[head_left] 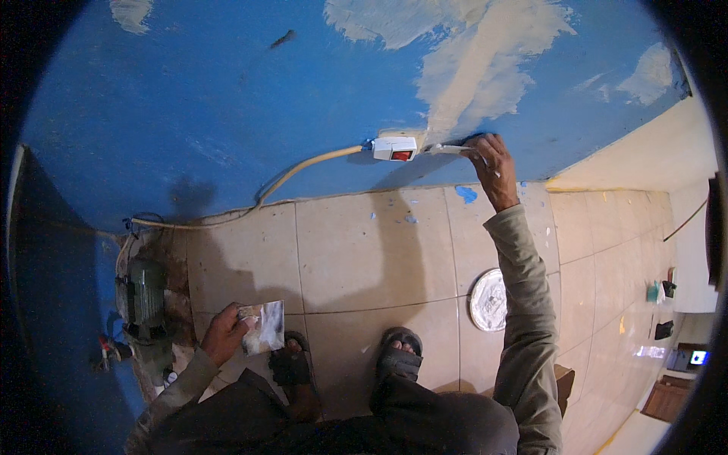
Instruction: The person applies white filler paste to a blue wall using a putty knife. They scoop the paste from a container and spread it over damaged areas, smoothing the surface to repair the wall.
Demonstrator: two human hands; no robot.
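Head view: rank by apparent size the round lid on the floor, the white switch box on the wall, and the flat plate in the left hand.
1. Round lid
2. Flat plate, close to the lid; it sits nearer the camera, so unsure
3. Switch box, clearly smallest

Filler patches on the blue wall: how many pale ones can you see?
4 show. A small one at top left, a wide one at top centre, a long streak running down to the switch box, and one at far right. More may lie beyond the picture's top edge.

The right hand [493, 163] presses a putty knife [451, 149] against the blue wall [189, 98] beside a white switch box [394, 148]. The left hand [224, 334] grips a smeared flat plate [264, 327] above the tiled floor [356, 250].
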